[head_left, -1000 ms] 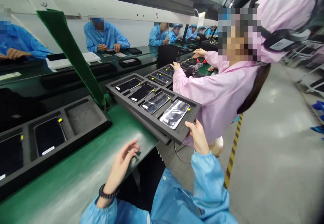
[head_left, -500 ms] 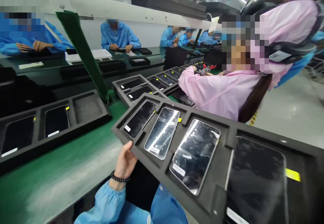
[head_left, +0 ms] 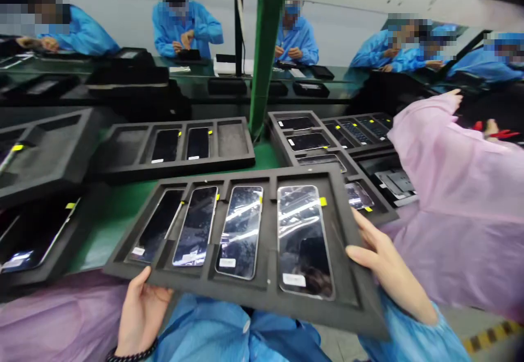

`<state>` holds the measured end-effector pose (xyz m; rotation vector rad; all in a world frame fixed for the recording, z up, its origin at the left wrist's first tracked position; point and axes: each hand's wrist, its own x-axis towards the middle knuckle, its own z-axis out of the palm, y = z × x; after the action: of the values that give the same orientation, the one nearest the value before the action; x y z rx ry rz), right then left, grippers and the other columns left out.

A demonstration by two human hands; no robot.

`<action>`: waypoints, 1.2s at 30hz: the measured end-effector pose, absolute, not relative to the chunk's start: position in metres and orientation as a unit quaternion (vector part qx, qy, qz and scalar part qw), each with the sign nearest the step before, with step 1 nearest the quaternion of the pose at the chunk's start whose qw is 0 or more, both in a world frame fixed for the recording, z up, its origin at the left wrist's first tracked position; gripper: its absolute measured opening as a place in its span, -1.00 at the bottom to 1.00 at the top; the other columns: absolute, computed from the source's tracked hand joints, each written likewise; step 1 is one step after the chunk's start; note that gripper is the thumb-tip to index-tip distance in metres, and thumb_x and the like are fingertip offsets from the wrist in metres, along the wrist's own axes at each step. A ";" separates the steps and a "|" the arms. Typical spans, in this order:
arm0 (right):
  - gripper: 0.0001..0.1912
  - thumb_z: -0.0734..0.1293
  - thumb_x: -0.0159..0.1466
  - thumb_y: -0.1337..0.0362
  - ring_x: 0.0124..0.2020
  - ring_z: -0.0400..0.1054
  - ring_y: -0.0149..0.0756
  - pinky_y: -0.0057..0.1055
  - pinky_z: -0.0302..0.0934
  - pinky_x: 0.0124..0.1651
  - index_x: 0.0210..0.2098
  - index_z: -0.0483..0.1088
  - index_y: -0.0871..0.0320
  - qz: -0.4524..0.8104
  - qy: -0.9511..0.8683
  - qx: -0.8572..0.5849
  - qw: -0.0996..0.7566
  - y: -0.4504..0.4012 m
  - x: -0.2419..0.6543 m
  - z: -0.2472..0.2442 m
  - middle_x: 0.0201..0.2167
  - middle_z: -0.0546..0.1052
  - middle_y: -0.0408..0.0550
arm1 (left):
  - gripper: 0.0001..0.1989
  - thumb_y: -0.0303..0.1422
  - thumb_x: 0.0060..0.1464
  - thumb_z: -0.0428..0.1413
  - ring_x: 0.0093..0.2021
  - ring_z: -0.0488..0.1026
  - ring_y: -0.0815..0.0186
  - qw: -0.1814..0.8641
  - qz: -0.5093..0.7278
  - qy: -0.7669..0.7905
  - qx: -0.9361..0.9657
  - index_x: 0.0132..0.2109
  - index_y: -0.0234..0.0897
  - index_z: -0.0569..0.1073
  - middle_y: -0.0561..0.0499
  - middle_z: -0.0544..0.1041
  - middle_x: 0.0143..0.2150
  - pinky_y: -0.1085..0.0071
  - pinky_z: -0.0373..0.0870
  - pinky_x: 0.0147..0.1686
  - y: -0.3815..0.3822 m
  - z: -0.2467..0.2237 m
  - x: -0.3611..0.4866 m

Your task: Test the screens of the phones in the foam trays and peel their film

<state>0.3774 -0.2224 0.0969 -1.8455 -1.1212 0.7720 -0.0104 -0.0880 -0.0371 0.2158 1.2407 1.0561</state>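
Workbench with smooth green top (head_left: 108,225): one, showing beyond the left hand.
Long dark-grey foam tray (head_left: 249,295): one, spanning the space between the hands, in front of the blue jacket.
Four-slot black foam tray (head_left: 230,138): one, farther out past the left hand, bearing two dark-screened phones (head_left: 165,146).
Right hand (head_left: 388,263): part-open, well apart from the left, thumb over the held tray's right end, fingers wrapped behind its edge.
Left hand (head_left: 139,310): curled, gripping the near edge at its left, thumb on the rim; other fingertips hidden.
Glossy rectangular phones (head_left: 305,242): four, one per slot, side by side between the hands.
Black beaded bracelet (head_left: 131,356): one, at the left wrist.
White rectangular labels (head_left: 293,280): four, one near each held phone's lower end.
Small yellow tabs (head_left: 323,202): four, one by each held phone's upper right.
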 end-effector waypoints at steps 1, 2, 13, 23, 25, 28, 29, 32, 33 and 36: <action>-0.13 0.33 0.26 -0.09 -0.27 0.55 -0.11 -0.28 0.47 -0.24 0.43 0.09 0.18 0.303 -0.463 -0.746 0.370 -0.198 0.369 0.094 -0.20 0.64 0.00 | -0.84 -0.33 -0.03 0.15 -0.39 0.55 0.39 0.672 0.477 0.559 0.092 -0.25 -0.23 0.52 0.12 0.63 -0.35 0.52 0.55 -0.40 -0.081 -0.035 -0.019; -0.17 0.28 0.29 -0.06 -0.37 0.52 -0.15 -0.26 0.45 -0.28 0.42 0.11 0.20 0.289 -0.484 -0.761 0.322 -0.177 0.361 0.088 -0.33 0.62 -0.05 | -0.83 -0.33 0.00 0.14 -0.38 0.56 0.37 0.666 0.481 0.563 0.086 -0.23 -0.23 0.53 0.10 0.64 -0.33 0.49 0.56 -0.39 -0.075 -0.034 -0.026; -0.56 0.18 0.39 0.08 0.03 0.46 -0.12 -0.11 0.40 0.09 0.19 0.35 0.09 0.113 -0.497 -0.793 0.332 -0.138 0.316 -0.006 0.11 0.50 0.11 | -0.37 0.15 0.12 0.02 -0.58 0.32 0.33 0.704 0.266 0.508 0.419 -0.65 -0.28 0.34 -0.05 0.39 -0.65 0.41 0.29 -0.51 -0.071 -0.044 -0.077; -0.41 0.08 0.39 0.31 0.39 0.13 -0.15 -0.05 0.12 0.39 0.40 0.06 0.13 0.097 -0.538 -0.772 0.325 -0.111 0.304 -0.030 0.36 0.26 0.10 | -0.85 -0.25 0.07 0.19 -0.19 0.52 0.18 0.382 0.370 0.433 0.728 -0.34 -0.19 0.62 -0.06 0.62 -0.31 0.24 0.39 -0.01 -0.035 -0.025 0.010; -0.44 0.05 0.41 0.33 0.39 0.12 -0.15 -0.03 0.12 0.38 0.38 0.11 0.07 0.093 -0.543 -0.777 0.305 -0.119 0.298 -0.027 0.35 0.26 0.07 | -0.79 -0.29 0.15 0.11 0.04 0.50 0.11 0.286 0.347 0.400 0.798 -0.16 -0.20 0.62 -0.10 0.62 -0.10 0.15 0.33 0.19 -0.026 -0.023 0.021; -0.51 0.05 0.41 0.34 0.32 0.22 -0.10 -0.05 0.24 0.28 0.27 0.30 0.03 0.089 -0.535 -0.798 0.262 -0.133 0.290 -0.023 0.33 0.28 0.07 | -0.62 -0.27 0.24 0.02 0.36 0.26 0.00 0.201 0.283 0.396 0.850 0.13 -0.31 0.48 -0.23 0.46 0.20 -0.03 0.10 0.39 -0.017 -0.024 0.034; -0.54 0.07 0.41 0.34 0.28 0.28 -0.09 -0.08 0.28 0.24 0.22 0.36 0.04 0.087 -0.532 -0.803 0.253 -0.135 0.289 -0.023 0.33 0.28 0.07 | -0.53 -0.24 0.24 0.02 0.43 0.13 -0.07 0.186 0.254 0.402 0.860 0.21 -0.39 0.40 -0.30 0.36 0.29 -0.10 0.01 0.42 -0.014 -0.025 0.040; -0.58 0.11 0.38 0.35 0.16 0.39 -0.06 -0.10 0.36 0.15 0.11 0.47 0.10 0.071 -0.525 -0.814 0.239 -0.134 0.287 -0.025 0.34 0.27 0.13 | -0.27 -0.16 0.22 0.04 0.52 -0.19 -0.21 0.159 0.171 0.408 0.883 0.37 -0.58 0.14 -0.48 0.02 0.46 -0.23 -0.14 0.43 -0.001 -0.030 0.060; -0.58 0.12 0.38 0.36 0.17 0.39 -0.04 -0.08 0.36 0.16 0.09 0.49 0.12 0.068 -0.526 -0.814 0.236 -0.132 0.288 -0.026 0.35 0.26 0.15 | -0.25 -0.17 0.22 0.04 0.52 -0.23 -0.21 0.153 0.153 0.406 0.888 0.40 -0.59 0.09 -0.49 -0.06 0.48 -0.23 -0.16 0.43 0.004 -0.031 0.068; -0.55 0.12 0.36 0.40 0.26 0.32 0.00 -0.01 0.30 0.25 0.10 0.51 0.12 0.073 -0.538 -0.804 0.244 -0.125 0.292 -0.031 0.39 0.22 0.12 | -0.22 -0.25 0.18 0.07 0.53 -0.27 -0.18 0.144 0.121 0.405 0.895 0.43 -0.55 0.03 -0.46 -0.13 0.50 -0.22 -0.24 0.44 0.020 -0.030 0.088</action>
<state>0.2915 -0.1246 -0.0307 -2.1961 -1.4689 0.1996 0.0879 0.0197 -0.0304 2.5800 1.1665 0.3477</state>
